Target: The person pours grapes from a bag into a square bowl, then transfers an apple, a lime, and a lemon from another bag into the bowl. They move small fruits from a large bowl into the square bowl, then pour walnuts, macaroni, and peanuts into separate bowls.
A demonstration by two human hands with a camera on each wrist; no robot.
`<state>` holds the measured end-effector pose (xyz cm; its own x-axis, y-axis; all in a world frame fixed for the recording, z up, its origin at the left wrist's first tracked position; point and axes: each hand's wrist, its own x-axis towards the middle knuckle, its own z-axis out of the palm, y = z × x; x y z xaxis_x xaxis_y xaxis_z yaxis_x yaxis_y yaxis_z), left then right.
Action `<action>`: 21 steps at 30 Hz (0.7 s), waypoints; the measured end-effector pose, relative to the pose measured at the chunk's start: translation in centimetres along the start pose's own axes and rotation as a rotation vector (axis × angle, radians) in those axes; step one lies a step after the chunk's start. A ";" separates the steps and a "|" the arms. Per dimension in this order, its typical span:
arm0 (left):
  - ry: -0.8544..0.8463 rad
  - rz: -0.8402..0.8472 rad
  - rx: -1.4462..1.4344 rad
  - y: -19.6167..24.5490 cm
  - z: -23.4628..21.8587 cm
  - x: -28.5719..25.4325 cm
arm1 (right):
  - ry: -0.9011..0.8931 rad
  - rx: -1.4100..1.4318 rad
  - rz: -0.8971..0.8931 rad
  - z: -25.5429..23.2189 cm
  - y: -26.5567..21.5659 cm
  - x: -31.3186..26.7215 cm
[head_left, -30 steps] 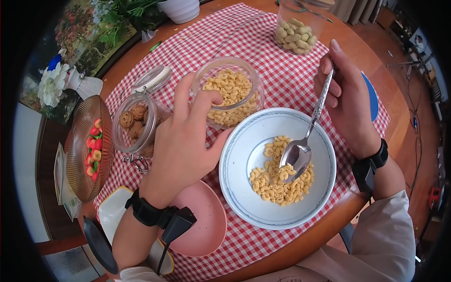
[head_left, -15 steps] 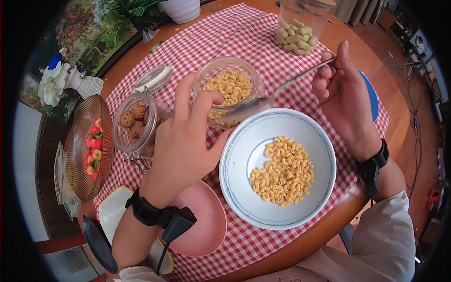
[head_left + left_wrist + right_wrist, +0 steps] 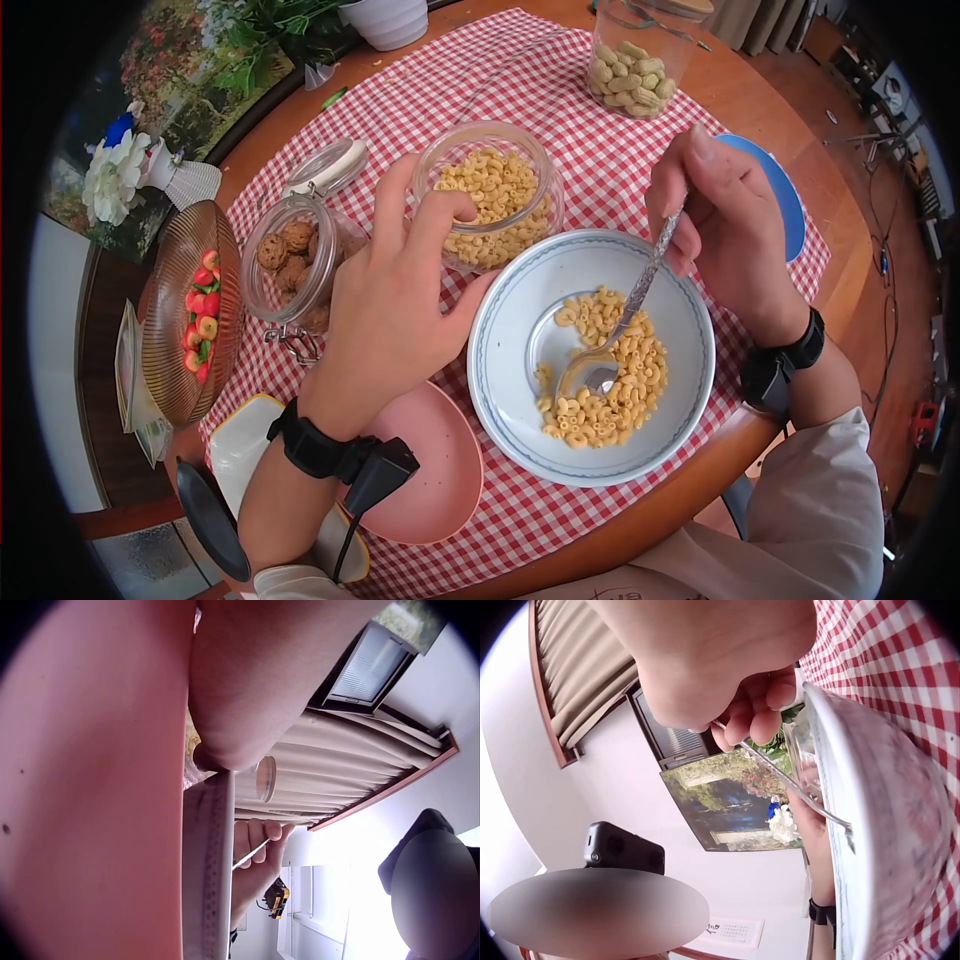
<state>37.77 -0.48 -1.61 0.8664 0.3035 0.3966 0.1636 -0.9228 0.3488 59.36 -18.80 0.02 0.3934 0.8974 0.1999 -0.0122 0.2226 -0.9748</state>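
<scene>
In the head view my right hand (image 3: 725,235) pinches the handle of a metal spoon (image 3: 638,290), whose bowl end lies among macaroni (image 3: 610,410) in a white bowl with a blue-patterned rim (image 3: 500,420). The right wrist view shows the fingers of the right hand (image 3: 754,712) curled round the spoon handle (image 3: 780,774). My left hand (image 3: 385,300) rests against the glass jar (image 3: 555,195) of macaroni, fingers bent at its near left side and thumb by the bowl's rim; part of the jar is hidden behind it.
Left stand an open jar of walnuts (image 3: 285,265) and a ribbed bowl (image 3: 160,330) with small red fruits. A pink plate (image 3: 430,480) sits before the white bowl. Behind are a jar of peanuts (image 3: 630,80) and a white pot (image 3: 385,22); a blue plate (image 3: 780,195) lies right.
The spoon went from the white bowl to the macaroni jar's edge and is back in the white bowl, tilted in the macaroni. The right hand moved lower; the left hand stayed put.
</scene>
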 end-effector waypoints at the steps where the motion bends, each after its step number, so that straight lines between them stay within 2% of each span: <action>1: -0.003 -0.005 -0.007 0.0 0.0 0.0 | 0.001 0.000 0.000 0.1 -0.1 0.1; 3: -0.007 -0.009 -0.015 0.1 0.0 0.0 | 0.150 -0.002 0.126 0.2 -0.3 0.4; 6: -0.006 -0.002 -0.011 0.1 0.0 0.0 | 0.245 0.121 0.119 -0.6 0.1 1.1; 11: 0.006 0.019 -0.028 -0.2 0.1 0.0 | 0.256 0.241 0.194 -1.1 0.5 1.4; 13: 0.006 0.020 -0.024 -0.3 0.1 -0.1 | 0.258 0.383 0.240 -1.3 0.7 1.5; 17: -0.033 -0.039 -0.047 0.1 -0.2 0.0 | 0.274 0.502 0.207 -1.7 0.8 1.8; 19: -0.016 -0.023 -0.039 0.1 -0.1 0.0 | 0.500 0.508 0.184 -0.5 -0.1 2.0; 21: -0.002 -0.007 -0.032 0.0 0.0 0.0 | 0.479 0.516 0.169 -0.9 -0.1 1.9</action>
<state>37.75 -0.50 -1.64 0.8662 0.3096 0.3922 0.1549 -0.9126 0.3783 60.94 -17.43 0.40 0.7062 0.6961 -0.1294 -0.4940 0.3534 -0.7944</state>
